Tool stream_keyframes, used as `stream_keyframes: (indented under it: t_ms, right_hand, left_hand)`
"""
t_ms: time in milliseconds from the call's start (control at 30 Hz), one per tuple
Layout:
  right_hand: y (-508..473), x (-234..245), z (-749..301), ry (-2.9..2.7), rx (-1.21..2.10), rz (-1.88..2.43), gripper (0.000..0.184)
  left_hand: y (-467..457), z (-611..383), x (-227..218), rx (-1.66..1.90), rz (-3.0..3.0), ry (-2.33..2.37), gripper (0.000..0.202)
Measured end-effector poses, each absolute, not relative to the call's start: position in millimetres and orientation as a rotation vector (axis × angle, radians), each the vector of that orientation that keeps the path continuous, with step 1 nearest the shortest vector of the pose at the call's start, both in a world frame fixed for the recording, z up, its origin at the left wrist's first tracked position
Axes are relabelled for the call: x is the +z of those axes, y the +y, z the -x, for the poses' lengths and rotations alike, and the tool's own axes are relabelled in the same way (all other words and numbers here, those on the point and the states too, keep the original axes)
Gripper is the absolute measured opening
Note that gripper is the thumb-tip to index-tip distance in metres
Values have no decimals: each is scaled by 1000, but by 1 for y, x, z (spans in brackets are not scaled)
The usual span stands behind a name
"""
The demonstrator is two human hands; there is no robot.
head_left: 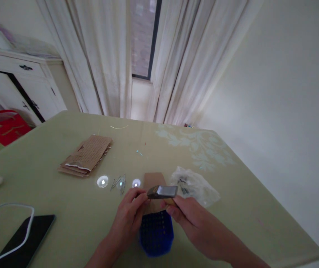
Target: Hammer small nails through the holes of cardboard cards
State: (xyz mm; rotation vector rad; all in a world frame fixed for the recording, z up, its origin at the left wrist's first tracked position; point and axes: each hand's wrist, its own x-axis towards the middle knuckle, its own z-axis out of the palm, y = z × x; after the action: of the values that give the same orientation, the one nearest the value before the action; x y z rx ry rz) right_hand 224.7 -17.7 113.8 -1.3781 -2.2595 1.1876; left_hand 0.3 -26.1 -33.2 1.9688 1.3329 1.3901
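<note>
We hold a small grey rectangular piece (163,191) just above the blue perforated tray (156,233) near our edge of the table (64,208), left hand (128,219) pinching its left end, right hand (194,223) curled closed round the right end. It looks light, stiff and smooth-faced, probably a bit slippery, so we judge the short ends the surest grip

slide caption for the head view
Left hand and right hand hold a grey object over a blue perforated block on a green table.
</note>
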Motion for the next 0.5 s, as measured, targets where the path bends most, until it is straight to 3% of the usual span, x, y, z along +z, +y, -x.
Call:
stream_keyframes:
  t_ms: [500]
  right_hand:
    - [-6,126,-219,-2368,1160,1421,37]
  left_hand:
    - [-25,0,-34,1372,-1933,1324,27]
